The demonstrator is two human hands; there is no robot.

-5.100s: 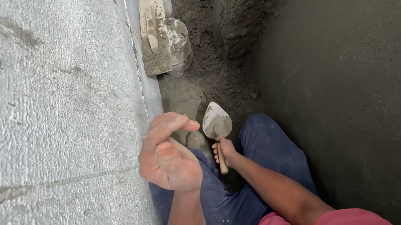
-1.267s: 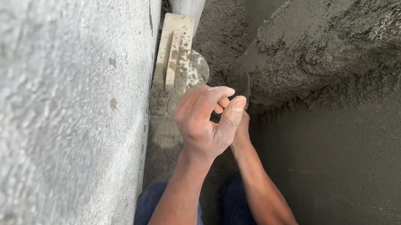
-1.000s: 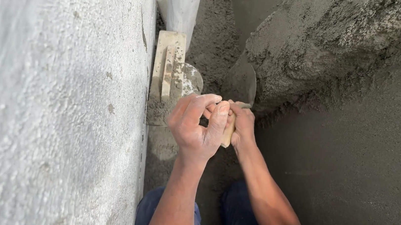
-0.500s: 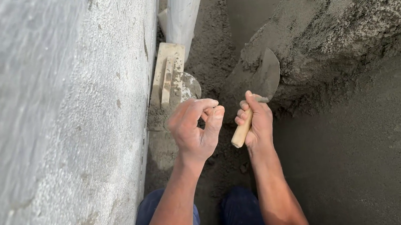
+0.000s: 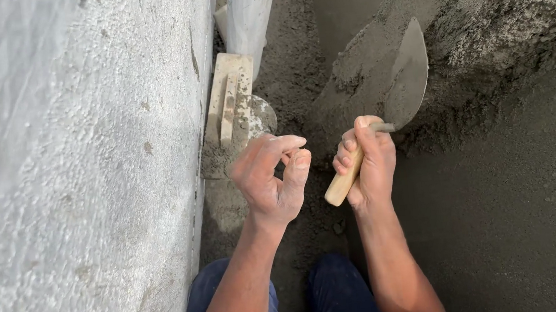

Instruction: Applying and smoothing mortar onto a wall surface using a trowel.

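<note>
- We gripped the pointed steel trowel with the pale wooden handle (image 5: 384, 117) in our right hand (image 5: 367, 164), fingers wrapped tightly round the handle and the butt of the handle sticking out below the fist toward our knees

- The grey, mortar-smeared blade (image 5: 407, 77) pointed up and away from us, its edge laid against the slope of the heap of damp grey sand-cement mortar (image 5: 478, 25) at upper right; in our judgement this angle suited cutting into the foot of the heap

- Our left hand (image 5: 272, 177) held nothing: the fingers were curled loosely with the thumb near the fingertips, hovering just beside the right hand and apart from the trowel

- A flat wooden plastering float with a raised wooden grip (image 5: 228, 109) lay on the ground against the base of the rough grey rendered wall (image 5: 73, 170) at left, well apart from both hands; leaning there, it seemed parked within reach and out of the mortar

- A whitish upright post (image 5: 249, 11) stood behind the float, beside the wall

- The dark, damp mortar-covered floor (image 5: 519, 220) spread to the right

- Our knees in dark blue trousers (image 5: 337, 294) showed at the bottom edge, indicating a crouch between wall and heap
</note>
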